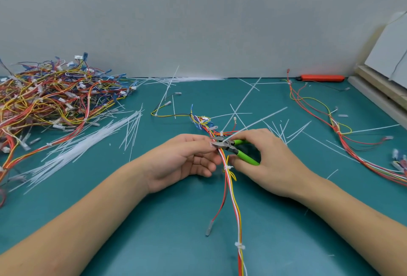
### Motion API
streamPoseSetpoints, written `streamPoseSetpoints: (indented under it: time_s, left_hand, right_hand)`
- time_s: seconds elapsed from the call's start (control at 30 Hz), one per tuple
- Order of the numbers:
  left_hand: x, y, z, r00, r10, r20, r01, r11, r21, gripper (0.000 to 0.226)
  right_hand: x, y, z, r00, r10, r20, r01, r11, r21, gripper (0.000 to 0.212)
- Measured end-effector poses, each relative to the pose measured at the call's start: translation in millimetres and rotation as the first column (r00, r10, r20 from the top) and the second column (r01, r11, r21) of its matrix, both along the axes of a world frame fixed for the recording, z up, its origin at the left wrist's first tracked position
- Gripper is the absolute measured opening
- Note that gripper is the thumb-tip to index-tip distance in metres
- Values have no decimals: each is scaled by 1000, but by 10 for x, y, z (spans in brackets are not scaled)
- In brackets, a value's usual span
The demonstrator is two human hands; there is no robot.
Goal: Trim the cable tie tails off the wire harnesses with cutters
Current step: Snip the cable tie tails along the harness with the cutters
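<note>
Progress: harness (231, 189) in hand is partly trimmed; 2 ties on it, near (228, 167) and low (240, 246), show short stubs, while 1 long tail (257, 121) slants up-right from the tie at the cutters (233, 146).
Left to do: judging by the big wire pile (52, 99) at far left and the harness at right (330, 121), much work remains.
Scrap: cut tails (88, 143) litter the green mat (154, 231).
Left hand (182, 163): fingertips pinch the bundle just beside the cutter nose.
Right hand (266, 161): fingers curl round the green handles.
Harness axis: long axis runs from the bottom edge up toward the hands, centre of mat.
Cutters: nose points left, handles trail right.
</note>
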State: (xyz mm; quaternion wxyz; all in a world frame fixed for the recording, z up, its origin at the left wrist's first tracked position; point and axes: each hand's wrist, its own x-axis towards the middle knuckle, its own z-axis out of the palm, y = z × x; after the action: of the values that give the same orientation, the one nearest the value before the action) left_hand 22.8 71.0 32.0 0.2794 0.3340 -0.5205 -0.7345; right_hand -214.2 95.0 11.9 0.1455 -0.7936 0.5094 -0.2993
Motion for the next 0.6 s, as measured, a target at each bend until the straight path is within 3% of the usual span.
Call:
streamPoseSetpoints:
  time_s: [0.33, 0.43, 0.6]
  left_hand:
    - [14, -13, -33, 1000, 3, 10, -2, 1000, -5, 20]
    - [5, -20, -35, 1000, -8, 18, 8, 1000, -16, 15]
    - [14, -20, -27, 1000, -18, 1, 18, 1000, -8, 15]
  right_hand:
    - [9, 3, 10, 1000, 5, 1, -5, 1000, -5, 30]
    - [0, -15, 2, 999, -3, 32, 3, 1000, -9, 12]
    - [-23, -28, -8, 995, -6, 96, 5, 1000, 12, 24]
